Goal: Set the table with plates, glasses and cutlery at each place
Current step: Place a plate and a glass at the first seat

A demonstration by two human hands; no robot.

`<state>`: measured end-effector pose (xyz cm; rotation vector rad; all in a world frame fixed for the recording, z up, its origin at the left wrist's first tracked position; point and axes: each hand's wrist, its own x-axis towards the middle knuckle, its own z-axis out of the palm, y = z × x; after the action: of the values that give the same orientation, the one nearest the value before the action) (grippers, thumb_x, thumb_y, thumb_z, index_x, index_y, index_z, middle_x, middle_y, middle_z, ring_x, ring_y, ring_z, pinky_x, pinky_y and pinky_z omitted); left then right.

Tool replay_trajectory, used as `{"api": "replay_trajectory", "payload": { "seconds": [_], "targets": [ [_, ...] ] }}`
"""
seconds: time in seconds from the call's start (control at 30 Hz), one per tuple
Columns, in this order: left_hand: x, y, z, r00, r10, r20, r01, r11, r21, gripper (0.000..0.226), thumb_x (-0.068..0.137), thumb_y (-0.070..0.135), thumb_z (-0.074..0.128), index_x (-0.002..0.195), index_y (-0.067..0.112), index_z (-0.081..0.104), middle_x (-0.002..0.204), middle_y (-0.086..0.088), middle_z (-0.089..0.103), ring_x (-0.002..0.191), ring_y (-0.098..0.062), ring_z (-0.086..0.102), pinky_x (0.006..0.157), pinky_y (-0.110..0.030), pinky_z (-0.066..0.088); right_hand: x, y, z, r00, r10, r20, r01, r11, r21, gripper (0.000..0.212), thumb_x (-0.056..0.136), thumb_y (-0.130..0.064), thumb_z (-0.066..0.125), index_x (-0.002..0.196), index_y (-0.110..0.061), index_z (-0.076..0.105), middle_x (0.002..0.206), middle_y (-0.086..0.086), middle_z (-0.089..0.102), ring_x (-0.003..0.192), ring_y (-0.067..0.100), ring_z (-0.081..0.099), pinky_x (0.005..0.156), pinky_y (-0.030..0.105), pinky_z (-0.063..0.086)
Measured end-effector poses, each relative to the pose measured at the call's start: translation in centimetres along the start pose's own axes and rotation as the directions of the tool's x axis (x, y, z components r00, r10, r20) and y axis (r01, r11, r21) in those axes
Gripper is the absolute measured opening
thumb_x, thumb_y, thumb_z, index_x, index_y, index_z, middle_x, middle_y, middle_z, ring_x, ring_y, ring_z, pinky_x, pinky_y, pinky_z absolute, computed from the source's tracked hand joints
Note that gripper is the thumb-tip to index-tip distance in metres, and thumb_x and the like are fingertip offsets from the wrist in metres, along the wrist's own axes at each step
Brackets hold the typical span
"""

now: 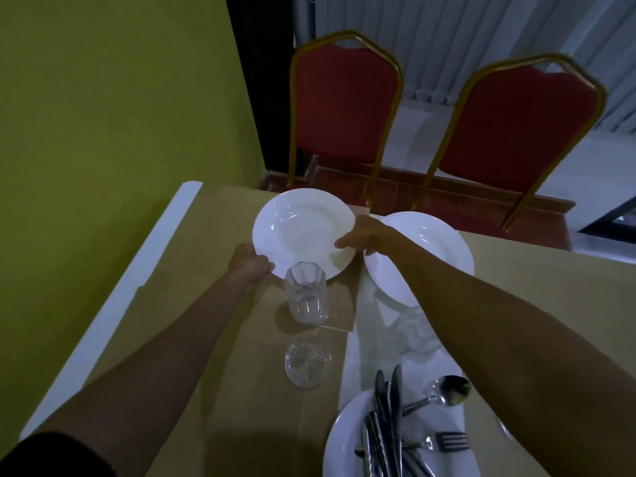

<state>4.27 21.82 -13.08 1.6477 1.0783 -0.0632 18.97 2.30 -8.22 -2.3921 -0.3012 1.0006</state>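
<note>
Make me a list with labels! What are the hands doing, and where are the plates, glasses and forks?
Hands: left hand and right hand hold one plate by its rim
Other plate: beside it, under the right arm
Glasses: upright glass in front of the held plate; second glass nearer the camera
Cutlery: knives, spoon, fork piled on the near plate
Chairs: two red chairs at the far side

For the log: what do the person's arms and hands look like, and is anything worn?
The left forearm and right forearm are bare. The left hand and right hand wear no gloves; no watch, ring or bracelet shows. A dark sleeve covers the left upper arm at the lower corner.
</note>
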Motion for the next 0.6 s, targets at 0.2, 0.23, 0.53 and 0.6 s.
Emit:
{"api": "replay_trajectory", "payload": {
  "seconds": [0.2, 0.23, 0.53, 0.6],
  "targets": [
    [1.1, -1.0, 1.4, 0.997, -0.017, 0.078, 0.028, 0.990, -0.140, 0.022, 0.076, -0.017, 0.060, 0.092, -0.002, 0.063, 0.086, -0.015, 0.063, 0.072, -0.030, 0.063, 0.044, -0.027, 0.053, -0.1, 0.2, 1.6, 0.999, 0.014, -0.040, -0.018, 0.992, -0.121, 0.064, 0.089, -0.032, 0.073, 0.139, -0.004, 0.042, 0.132, 0.015, 0.054, 0.105, 0.027, 0.056, 0.077, 0.031, 0.054],
    [1.2, -1.1, 1.7, 0.996, -0.013, 0.087, 0.027, 0.988, -0.150, 0.023, 0.075, -0.017, 0.061, 0.093, -0.003, 0.063, 0.088, -0.017, 0.064, 0.075, -0.031, 0.063, 0.045, -0.026, 0.052, -0.2, 0.1, 1.8, 0.998, 0.013, -0.060, -0.020, 0.993, -0.119, 0.063, 0.089, -0.031, 0.072, 0.137, -0.003, 0.044, 0.131, 0.016, 0.055, 0.107, 0.028, 0.058, 0.077, 0.032, 0.055],
    [0.2, -2.3, -0.6, 0.992, 0.021, 0.128, -0.008, 0.995, -0.099, 0.008, 0.082, 0.004, 0.064, 0.086, 0.000, 0.070, 0.089, -0.018, 0.072, 0.079, -0.027, 0.069, 0.080, -0.042, 0.060, -5.5, -0.8, 1.0, 0.962, -0.061, -0.266, 0.081, 0.995, 0.063, 0.042, 0.090, -0.027, 0.070, 0.119, 0.003, 0.065, 0.114, 0.019, 0.067, 0.101, 0.033, 0.067, 0.091, 0.048, 0.057],
    [-1.7, -2.8, -1.6, 0.992, 0.021, 0.125, -0.007, 0.994, -0.107, 0.009, 0.082, 0.003, 0.062, 0.074, 0.004, 0.065, 0.078, -0.018, 0.065, 0.068, -0.026, 0.061, 0.073, -0.042, 0.057, -7.7, -0.7, 0.8, 0.950, -0.073, -0.302, 0.118, 0.984, 0.132, 0.031, 0.089, -0.027, 0.070, 0.108, -0.001, 0.070, 0.106, 0.015, 0.070, 0.095, 0.030, 0.069, 0.089, 0.049, 0.057]
  ]
}}
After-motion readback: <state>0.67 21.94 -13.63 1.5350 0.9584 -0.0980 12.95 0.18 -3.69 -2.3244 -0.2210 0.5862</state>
